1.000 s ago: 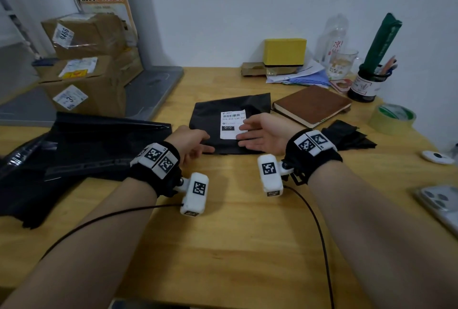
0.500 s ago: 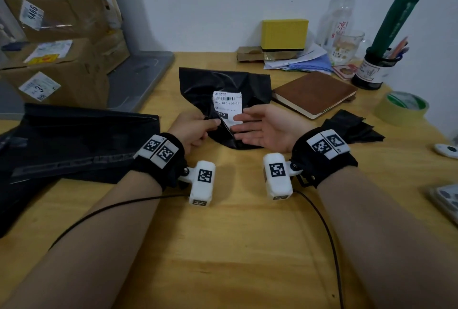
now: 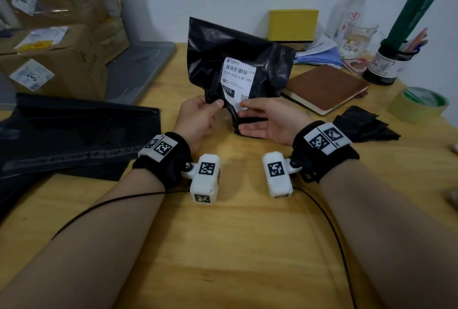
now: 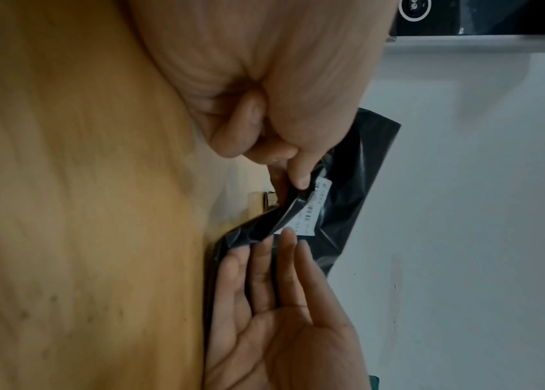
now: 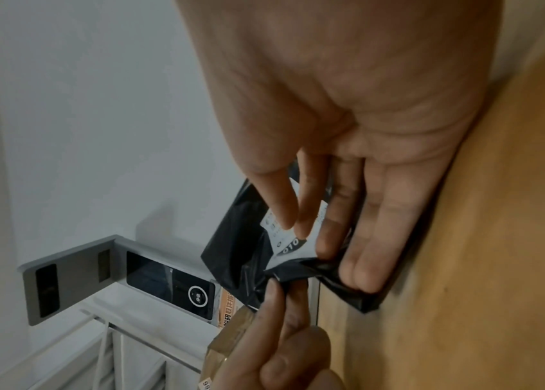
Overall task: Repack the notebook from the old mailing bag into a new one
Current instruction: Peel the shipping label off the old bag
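Observation:
A black mailing bag [image 3: 223,56] with a white barcode label stands raised off the wooden table, its top leaning away from me. My left hand [image 3: 215,106] pinches its lower left edge between thumb and forefinger, which the left wrist view [image 4: 297,169] confirms. My right hand [image 3: 249,116] holds the lower right part, thumb on the label and straight fingers behind the bag [image 5: 231,237]. The brown notebook [image 3: 324,88] lies closed on the table to the right of the bag, apart from both hands.
A stack of black bags [image 3: 74,130] lies at the left, and a folded black bag [image 3: 364,125] at the right. Cardboard boxes [image 3: 49,61] stand far left by a grey platform [image 3: 138,68]. A tape roll [image 3: 418,104], pen pot [image 3: 386,66] and yellow box [image 3: 293,23] line the back.
The labelled bag lay flat on the table one second ago; both hands have taken its near edge and lifted it upright. The notebook has not moved.

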`<state>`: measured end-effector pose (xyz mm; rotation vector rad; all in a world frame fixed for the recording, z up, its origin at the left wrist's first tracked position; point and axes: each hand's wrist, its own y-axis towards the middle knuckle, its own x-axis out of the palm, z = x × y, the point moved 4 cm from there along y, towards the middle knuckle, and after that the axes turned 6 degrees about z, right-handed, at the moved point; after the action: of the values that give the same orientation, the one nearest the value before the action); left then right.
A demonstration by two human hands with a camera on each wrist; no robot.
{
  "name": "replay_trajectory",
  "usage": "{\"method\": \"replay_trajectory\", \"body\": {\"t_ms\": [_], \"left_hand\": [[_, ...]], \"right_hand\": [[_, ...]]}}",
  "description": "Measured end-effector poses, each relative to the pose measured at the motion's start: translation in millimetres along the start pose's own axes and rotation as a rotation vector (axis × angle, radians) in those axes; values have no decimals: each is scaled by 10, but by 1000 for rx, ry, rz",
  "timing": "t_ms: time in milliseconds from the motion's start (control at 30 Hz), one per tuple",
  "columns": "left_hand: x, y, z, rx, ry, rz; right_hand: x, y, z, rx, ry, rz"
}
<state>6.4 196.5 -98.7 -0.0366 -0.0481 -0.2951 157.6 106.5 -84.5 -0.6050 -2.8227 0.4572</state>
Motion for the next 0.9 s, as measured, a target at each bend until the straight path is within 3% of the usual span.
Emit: {"method": "replay_trajectory", "body": {"t_ms": [233,367,600,733,900], "left_hand": [[21,-8,15,23,-63,-34],[11,-29,6,-27,-66,31],[83,-85,18,-13,-129,-85],[99,-109,36,-44,-210,-79],[68,-110,28,-29,-216,-52]], "right_hand": [[13,-21,-16,-17,-48,-59],[37,-36,-9,-8,-60,-64],[46,-3,14,-10,-83,-40],[42,29,13,-54,-161,19],[60,5,-63,-159,-128,-13]]}}
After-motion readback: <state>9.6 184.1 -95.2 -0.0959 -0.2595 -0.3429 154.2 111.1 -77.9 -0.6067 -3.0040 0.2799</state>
